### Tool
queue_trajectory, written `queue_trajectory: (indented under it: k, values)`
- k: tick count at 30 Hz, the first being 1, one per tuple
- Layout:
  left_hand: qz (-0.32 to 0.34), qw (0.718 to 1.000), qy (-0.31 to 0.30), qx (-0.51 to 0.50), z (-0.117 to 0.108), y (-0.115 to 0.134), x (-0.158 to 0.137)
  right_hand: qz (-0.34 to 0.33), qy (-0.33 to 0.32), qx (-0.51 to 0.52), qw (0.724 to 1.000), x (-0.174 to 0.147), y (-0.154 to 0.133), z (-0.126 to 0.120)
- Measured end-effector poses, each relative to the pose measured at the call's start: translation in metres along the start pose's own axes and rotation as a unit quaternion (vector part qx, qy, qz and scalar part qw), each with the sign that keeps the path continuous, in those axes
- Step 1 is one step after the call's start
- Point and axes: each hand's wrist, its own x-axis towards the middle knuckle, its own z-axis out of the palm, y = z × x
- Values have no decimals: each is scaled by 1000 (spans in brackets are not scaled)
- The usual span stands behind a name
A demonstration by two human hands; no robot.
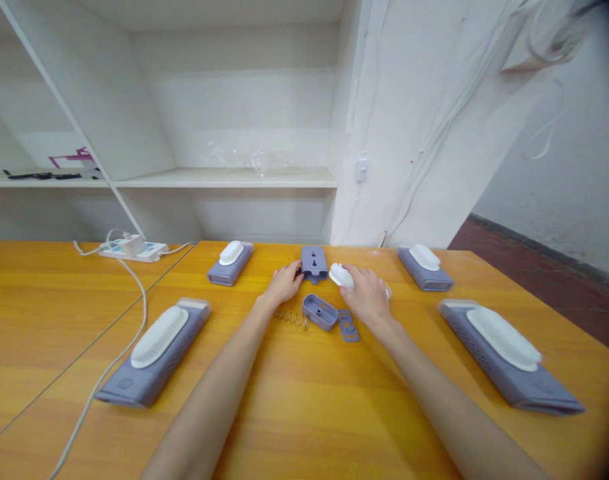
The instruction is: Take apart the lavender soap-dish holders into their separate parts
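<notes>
My left hand has its fingers curled against the left edge of a purple-grey plastic housing with keyhole slots. Under my right hand lies a white oval part, gripped from above; its far end shows past my fingers. Between my hands, a purple-grey oval cup sits with its hollow side up. A metal coil spring is beside it, near my left wrist. To the cup's right, a flat purple-grey plate with cut-outs rests on the table.
Purple-grey boxes with white oval pieces on top stand left, back left, right and back right on the wooden table. A power strip trails a white cable down the left side. Shelves rise behind.
</notes>
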Motion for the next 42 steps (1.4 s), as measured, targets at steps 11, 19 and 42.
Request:
queue_trajectory:
  k: [11,19,42]
  values:
    - [17,999,46,14,6,9,1,-166,-64,13,984,67,1,17]
    - [10,999,51,17,8,18,2,-148,-73,-26,986,98,-8,31]
    - [4,998,43,-35,7,26,4,-115,-114,40,986,62,51,-6]
